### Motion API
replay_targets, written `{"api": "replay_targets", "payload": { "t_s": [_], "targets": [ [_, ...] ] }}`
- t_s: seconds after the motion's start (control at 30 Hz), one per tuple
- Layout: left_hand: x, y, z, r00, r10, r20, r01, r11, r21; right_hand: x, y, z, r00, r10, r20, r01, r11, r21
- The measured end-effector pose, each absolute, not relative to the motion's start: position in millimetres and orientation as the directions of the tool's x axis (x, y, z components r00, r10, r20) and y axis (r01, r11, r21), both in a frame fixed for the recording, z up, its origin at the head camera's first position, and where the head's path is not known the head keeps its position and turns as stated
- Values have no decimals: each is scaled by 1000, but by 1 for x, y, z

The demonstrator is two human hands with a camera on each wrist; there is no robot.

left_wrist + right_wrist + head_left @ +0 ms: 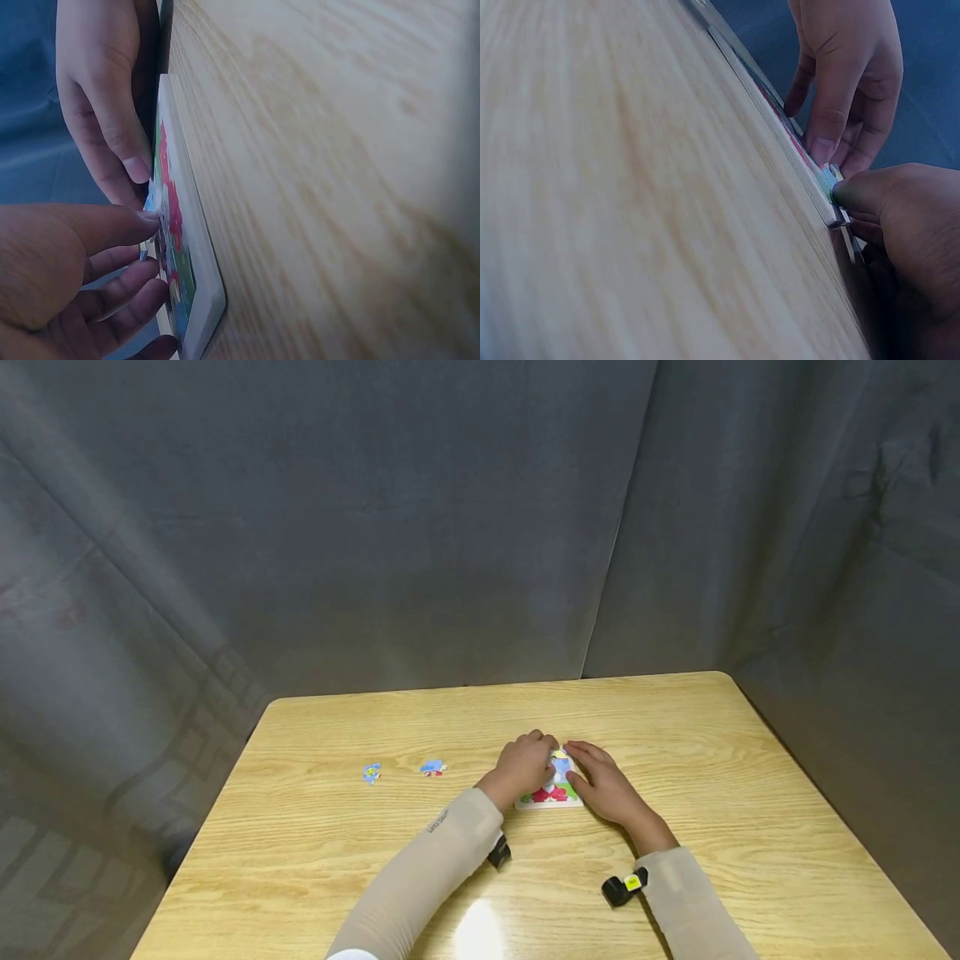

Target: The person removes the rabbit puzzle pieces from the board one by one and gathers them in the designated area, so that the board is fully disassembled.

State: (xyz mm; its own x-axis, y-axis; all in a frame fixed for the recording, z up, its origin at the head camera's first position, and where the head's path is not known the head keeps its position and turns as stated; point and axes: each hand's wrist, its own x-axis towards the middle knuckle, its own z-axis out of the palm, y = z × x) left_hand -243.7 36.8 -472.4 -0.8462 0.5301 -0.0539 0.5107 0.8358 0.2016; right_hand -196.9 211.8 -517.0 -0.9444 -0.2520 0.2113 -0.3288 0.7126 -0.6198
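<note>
While the left hand [527,764] bends its fingers over the far left part of the jigsaw board [549,805], its thumb sits low over the picture; whether a piece is pinched there, I cannot tell. Facing it, the right hand [606,785] is loosely extended, thumb and fingertips at the board's right side, apparently steadying it. So the board lies flat between the two hands, directly under the left fingertips and just left of the right ones. Its pale near rim runs crosswise to the person (a long axis, if it has one, is hard to read at this slant).

Farther out, to the left and well apart from the board, lie a blue-and-red jigsaw cluster [432,767] and, beyond it, a blue jigsaw piece [372,772] with a yellow patch. Both are nearer the left hand.

The board's far left corner is hidden by that hand. Both wrist views catch the board nearly edge-on and soft, and whether the cluster is one piece or several is too small to tell.
</note>
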Motion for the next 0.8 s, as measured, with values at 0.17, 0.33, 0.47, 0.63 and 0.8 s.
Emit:
{"api": "replay_targets", "payload": {
  "t_s": [0.17, 0.33, 0.47, 0.63, 0.8],
  "targets": [
    [-244, 37, -473, -843, 537, -43, 521, 832, 190, -196, 212, -517, -945, -251, 210, -327, 714, -619],
    [-242, 37, -471, -842, 539, -41, 525, 833, 175, -197, 211, -516, -946, -249, 206, -324, 715, -620],
    [-242, 37, -470, -840, 541, -42, 528, 833, 168, -197, 211, -515, -946, -249, 207, -324, 711, -624],
    [-243, 37, -470, -835, 549, -40, 536, 827, 170, -197, 210, -513, -950, -243, 197, -312, 712, -629],
    [-243, 37, -473, -834, 551, -35, 538, 826, 168, -196, 209, -511, -953, -233, 194, -303, 709, -636]
  ]
}}
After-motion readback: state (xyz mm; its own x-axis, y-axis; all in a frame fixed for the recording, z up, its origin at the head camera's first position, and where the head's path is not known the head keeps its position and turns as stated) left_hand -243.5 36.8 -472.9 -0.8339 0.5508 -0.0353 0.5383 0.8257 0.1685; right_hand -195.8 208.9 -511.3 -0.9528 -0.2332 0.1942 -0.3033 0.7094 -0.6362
